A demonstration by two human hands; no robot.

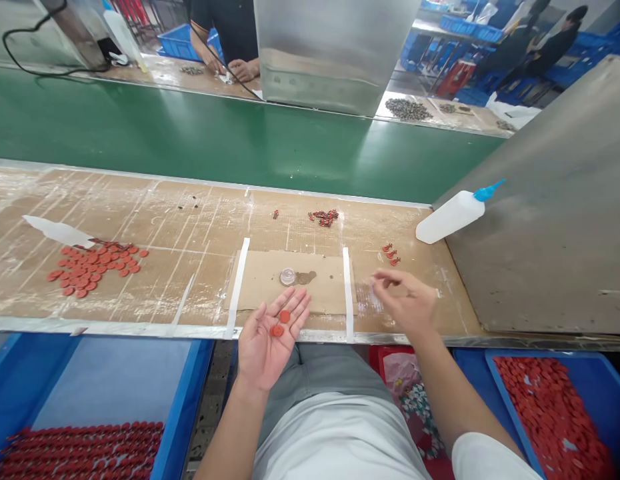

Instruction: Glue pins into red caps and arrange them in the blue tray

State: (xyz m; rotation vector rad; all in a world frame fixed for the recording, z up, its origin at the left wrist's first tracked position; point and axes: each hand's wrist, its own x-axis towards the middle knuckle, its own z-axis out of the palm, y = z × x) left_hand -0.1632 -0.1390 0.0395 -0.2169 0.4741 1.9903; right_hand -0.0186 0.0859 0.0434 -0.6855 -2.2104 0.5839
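Brown and shiny, the bench (213, 273) spans our view, with a blue bin (187, 400) near left, below its edge. On the bench, a pile of red discs (93, 268) lies left, a white bottle (451, 217) right. Our left hand (265, 345) is spread, palm up; our right hand (410, 304) curls, thumb near finger, and whether it pinches anything we cannot tell. A round container (287, 277) sits just beyond the left hand, and two loose red discs (277, 331) rest on our left palm

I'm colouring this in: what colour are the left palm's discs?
The discs on the left hand are orange-red, best seen in the head view.
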